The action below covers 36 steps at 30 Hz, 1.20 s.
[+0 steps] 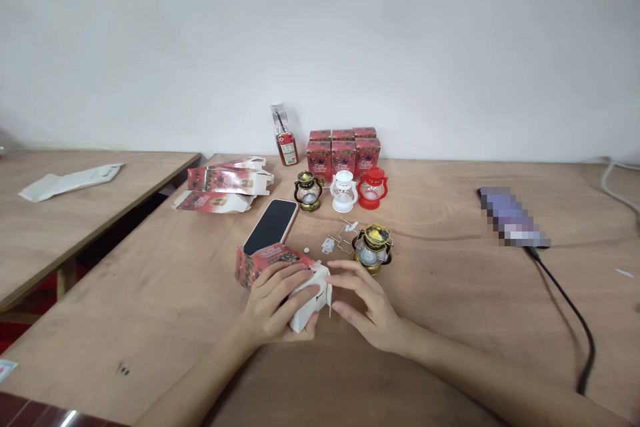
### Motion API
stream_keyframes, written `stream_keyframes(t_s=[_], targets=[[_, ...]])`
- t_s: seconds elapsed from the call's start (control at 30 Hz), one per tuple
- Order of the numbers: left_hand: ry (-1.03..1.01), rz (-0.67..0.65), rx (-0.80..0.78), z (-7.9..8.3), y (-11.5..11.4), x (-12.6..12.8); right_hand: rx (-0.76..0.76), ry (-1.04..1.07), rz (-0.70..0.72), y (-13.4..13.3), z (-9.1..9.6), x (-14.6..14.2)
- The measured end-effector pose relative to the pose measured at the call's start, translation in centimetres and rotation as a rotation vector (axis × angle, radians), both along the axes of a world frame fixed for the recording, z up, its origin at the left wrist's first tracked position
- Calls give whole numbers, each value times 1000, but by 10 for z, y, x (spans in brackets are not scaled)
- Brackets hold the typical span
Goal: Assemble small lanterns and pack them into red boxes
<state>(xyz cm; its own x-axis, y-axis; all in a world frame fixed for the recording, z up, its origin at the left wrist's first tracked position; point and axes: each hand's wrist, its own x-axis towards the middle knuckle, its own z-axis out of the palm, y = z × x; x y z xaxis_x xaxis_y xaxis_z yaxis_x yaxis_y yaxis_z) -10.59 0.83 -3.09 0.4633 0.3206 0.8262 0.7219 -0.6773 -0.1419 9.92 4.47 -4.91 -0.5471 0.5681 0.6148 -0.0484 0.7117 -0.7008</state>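
Observation:
My left hand (277,303) is closed around a small cardboard box (305,307), its fingers over the top and its thumb beneath. White board shows at the box's near end, where flaps stand out. My right hand (367,303) has its curved fingertips and thumb on either side of those flaps. Red printed cardboard (273,257) with a berry pattern extends behind my left hand; whether it is part of the same box I cannot tell. Just beyond my right hand stands a black and gold miniature lantern (373,250), with thin wire about it.
Farther back stand a black and gold lantern (308,192), a white lantern (343,192) and a red lantern (371,189), before several red boxes (343,157). Flattened cartons (220,183), a bottle (286,143), a phone (271,225), wire pieces (343,235) and a cabled phone (513,217) lie around.

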Motion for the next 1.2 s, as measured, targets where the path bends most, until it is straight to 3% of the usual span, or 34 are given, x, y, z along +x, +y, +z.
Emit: stream_keyframes(t_s=[0.17, 0.4, 0.83, 1.03, 1.2], targets=[[53, -32, 9, 5, -1, 5, -103, 5, 72, 2, 2, -2], [57, -66, -9, 3, 0, 5, -270, 48, 20, 0, 1, -6], [80, -85, 10, -3, 1, 6, -389, 84, -36, -3, -9, -11], [65, -97, 44, -4, -7, 13, -496, 24, 59, -1, -6, -7], [35, -177, 66, -13, -20, 21, -390, -57, 280, 5, -8, -5]])
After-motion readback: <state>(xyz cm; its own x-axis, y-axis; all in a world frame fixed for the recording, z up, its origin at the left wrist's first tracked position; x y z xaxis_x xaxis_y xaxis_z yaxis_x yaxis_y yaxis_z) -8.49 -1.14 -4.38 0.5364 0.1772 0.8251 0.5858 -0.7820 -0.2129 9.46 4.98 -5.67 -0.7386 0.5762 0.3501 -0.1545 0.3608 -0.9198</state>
